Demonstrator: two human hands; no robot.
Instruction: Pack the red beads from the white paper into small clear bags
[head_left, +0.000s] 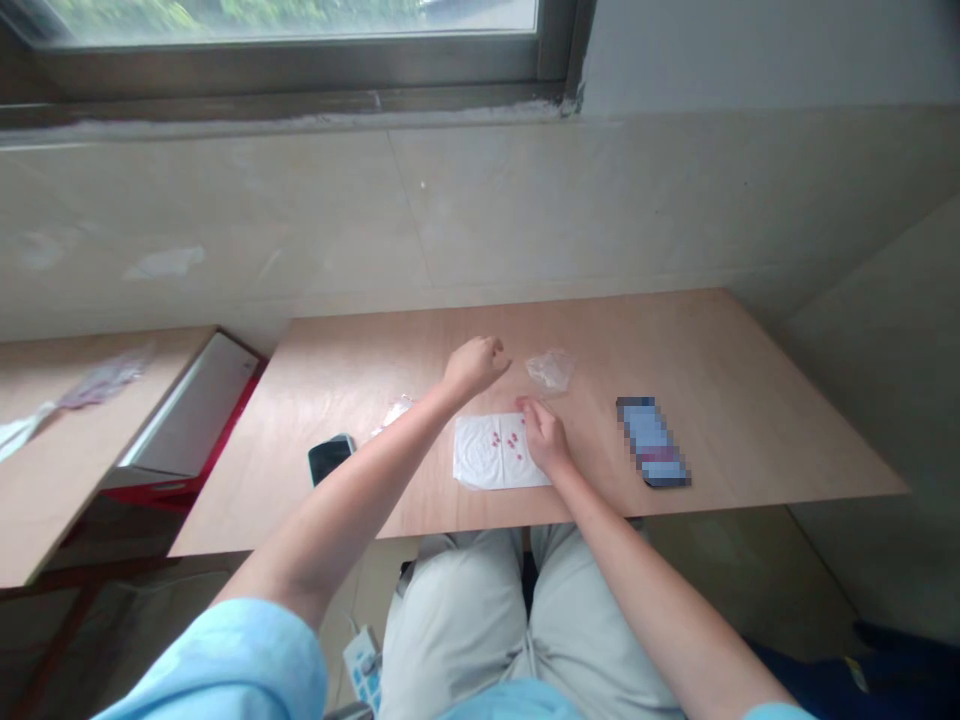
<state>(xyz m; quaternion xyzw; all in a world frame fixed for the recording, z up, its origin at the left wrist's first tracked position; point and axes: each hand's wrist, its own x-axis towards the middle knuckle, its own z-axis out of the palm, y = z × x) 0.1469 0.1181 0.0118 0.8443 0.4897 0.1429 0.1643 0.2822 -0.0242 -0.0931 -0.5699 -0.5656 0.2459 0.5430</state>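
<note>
I sit at a light wooden table (750, 420). A white tissue sheet (484, 460) lies near its front edge with several small pink beads (506, 442) on it. My right hand (546, 437) rests on the sheet's right side, fingertips pinched at the beads; what they hold is too small to tell. My left hand (475, 365) hovers above the table behind the sheet, fingers curled closed, nothing visible in it. A crumpled clear plastic bag (551, 370) lies just right of that hand.
A dark phone (328, 458) lies at the left front, another small clear wrapper (394, 413) beside my left forearm. A blurred-out phone (651, 440) lies to the right. A second table (67, 430) stands left, with a white and red box (191, 420) between the tables. A tiled wall and a window rise behind.
</note>
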